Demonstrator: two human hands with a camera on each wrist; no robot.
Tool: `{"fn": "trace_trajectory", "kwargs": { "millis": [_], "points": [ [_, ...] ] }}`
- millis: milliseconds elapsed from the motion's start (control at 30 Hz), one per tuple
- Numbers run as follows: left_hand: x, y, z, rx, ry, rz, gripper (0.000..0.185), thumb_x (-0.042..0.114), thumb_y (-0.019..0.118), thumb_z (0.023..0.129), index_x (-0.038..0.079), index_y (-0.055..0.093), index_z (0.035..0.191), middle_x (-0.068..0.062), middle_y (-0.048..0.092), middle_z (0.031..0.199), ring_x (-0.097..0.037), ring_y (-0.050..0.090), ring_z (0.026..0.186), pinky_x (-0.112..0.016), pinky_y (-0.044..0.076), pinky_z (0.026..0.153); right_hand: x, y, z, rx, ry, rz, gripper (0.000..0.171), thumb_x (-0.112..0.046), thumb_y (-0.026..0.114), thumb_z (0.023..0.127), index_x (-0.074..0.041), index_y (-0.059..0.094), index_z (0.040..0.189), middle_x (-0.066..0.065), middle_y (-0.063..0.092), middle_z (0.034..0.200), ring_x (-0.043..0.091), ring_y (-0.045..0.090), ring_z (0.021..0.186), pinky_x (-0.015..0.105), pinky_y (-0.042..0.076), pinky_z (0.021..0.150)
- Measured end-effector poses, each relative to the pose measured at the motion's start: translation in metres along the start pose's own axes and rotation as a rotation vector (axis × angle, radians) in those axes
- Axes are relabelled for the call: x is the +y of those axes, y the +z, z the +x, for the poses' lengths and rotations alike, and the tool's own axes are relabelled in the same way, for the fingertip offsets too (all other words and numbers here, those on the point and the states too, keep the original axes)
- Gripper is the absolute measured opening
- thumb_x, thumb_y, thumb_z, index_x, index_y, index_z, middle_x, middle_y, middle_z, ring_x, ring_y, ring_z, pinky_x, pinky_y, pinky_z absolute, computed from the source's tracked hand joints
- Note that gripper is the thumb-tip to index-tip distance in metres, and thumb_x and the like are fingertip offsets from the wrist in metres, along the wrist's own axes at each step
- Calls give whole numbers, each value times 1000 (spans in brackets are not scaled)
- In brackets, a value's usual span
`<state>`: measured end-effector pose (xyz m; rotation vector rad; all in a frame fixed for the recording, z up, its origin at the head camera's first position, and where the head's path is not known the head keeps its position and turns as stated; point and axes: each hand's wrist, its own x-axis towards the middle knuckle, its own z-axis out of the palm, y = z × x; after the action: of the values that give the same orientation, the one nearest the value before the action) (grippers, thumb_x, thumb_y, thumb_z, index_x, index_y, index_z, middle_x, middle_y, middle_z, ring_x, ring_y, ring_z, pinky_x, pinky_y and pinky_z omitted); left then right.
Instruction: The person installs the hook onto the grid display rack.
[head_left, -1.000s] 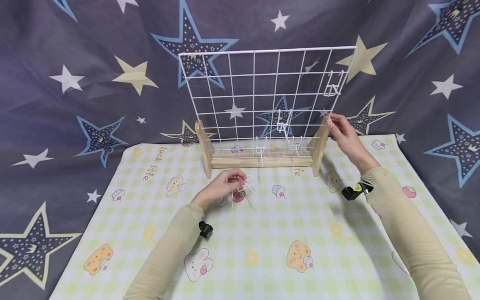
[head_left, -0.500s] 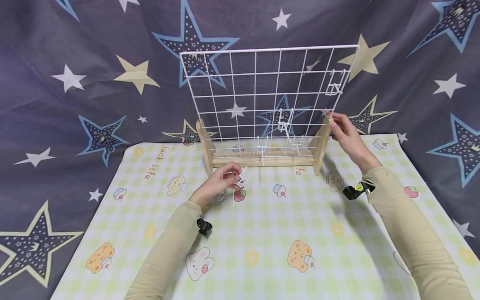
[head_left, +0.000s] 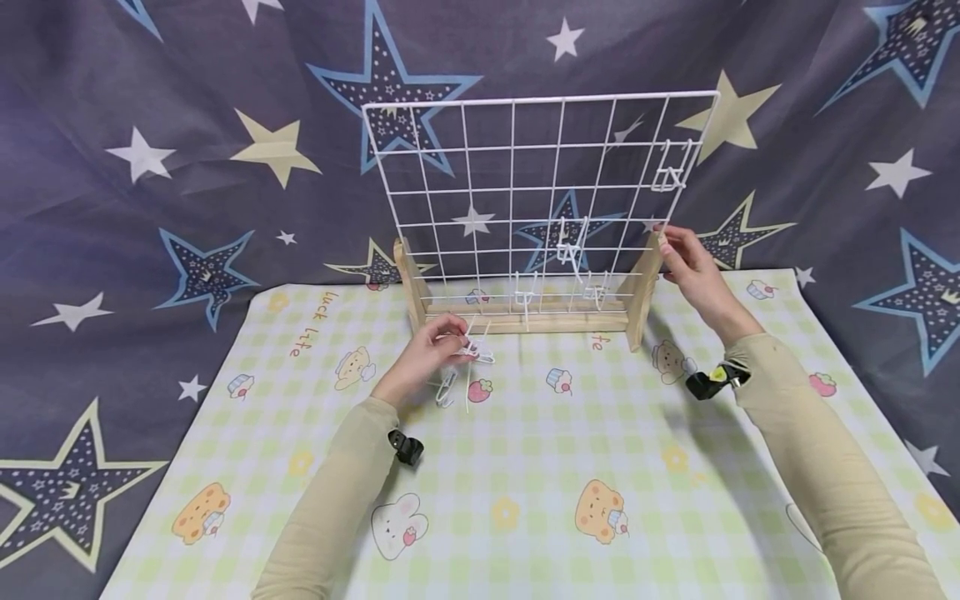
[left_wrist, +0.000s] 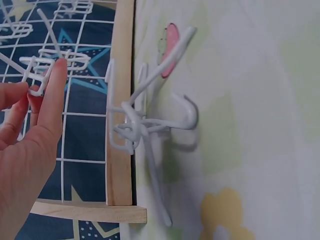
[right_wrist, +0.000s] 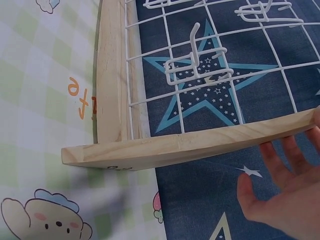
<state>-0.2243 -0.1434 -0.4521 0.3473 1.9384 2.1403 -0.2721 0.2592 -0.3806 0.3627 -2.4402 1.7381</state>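
My left hand point(head_left: 426, 357) pinches a white wire hook point(left_wrist: 39, 72) between thumb and fingers, close in front of the grid stand's base. More white hooks point(left_wrist: 132, 125) lie tangled on the tablecloth just below that hand. My right hand point(head_left: 699, 279) grips the upper end of the right wooden post point(head_left: 642, 292), its fingers at the post's outer side. The white wire grid point(head_left: 540, 101) stands between two wooden posts, leaning back. Several hooks hang on it: one at the upper right point(head_left: 667, 177), one near the middle point(head_left: 570, 252), others low down.
A checked tablecloth point(head_left: 540, 450) with cartoon prints covers the table. Behind the stand hangs a dark curtain point(head_left: 67, 217) with stars. A wooden crossbar point(head_left: 540, 322) joins the posts at the bottom.
My left hand has drawn back slightly left and up with the hook, which has turned in its fingers. Hooks on the cloth show more. My right hand stays at the post.
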Motion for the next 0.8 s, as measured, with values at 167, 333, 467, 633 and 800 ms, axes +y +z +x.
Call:
{"fn": "trace_trajectory", "kwargs": {
  "millis": [167, 333, 467, 633, 800],
  "points": [
    [3, -2, 4, 76, 27, -57, 14, -14, 46, 91, -13, 47, 105, -12, 52, 92, -18, 62, 82, -38, 55, 83, 0, 1, 0, 3, 6, 4, 38, -28, 40, 105, -15, 41, 142, 17, 37, 147, 16, 42, 125, 49, 40, 99],
    [5, -5, 8, 162, 39, -161, 16, -16, 45, 91, -14, 45, 106, -13, 51, 91, -20, 64, 81, -41, 54, 85, 1, 1, 0, 1, 8, 15, 38, -27, 40, 105, -16, 41, 142, 17, 35, 149, 17, 40, 127, 51, 39, 101],
    [6, -6, 10, 222, 54, -208, 16, -17, 46, 89, -9, 48, 103, -11, 50, 91, -20, 65, 79, -40, 54, 84, 2, 1, 1, 1, 9, 25, 38, -26, 40, 105, -15, 41, 142, 17, 35, 149, 18, 40, 127, 52, 38, 101],
    [8, -6, 12, 259, 96, -243, 21, -18, 46, 89, 0, 53, 97, -12, 50, 92, -21, 63, 80, -39, 55, 83, 2, 1, 1, -1, 11, 34, 38, -25, 40, 105, -15, 41, 142, 17, 35, 149, 18, 39, 128, 53, 37, 102],
    [10, -2, 17, 281, 132, -251, 21, -18, 48, 89, 0, 54, 96, -12, 50, 92, -21, 64, 81, -40, 54, 84, 3, 1, 1, -1, 11, 36, 40, -26, 39, 106, -12, 39, 143, 17, 35, 148, 17, 40, 127, 52, 38, 101]
  ]
}}
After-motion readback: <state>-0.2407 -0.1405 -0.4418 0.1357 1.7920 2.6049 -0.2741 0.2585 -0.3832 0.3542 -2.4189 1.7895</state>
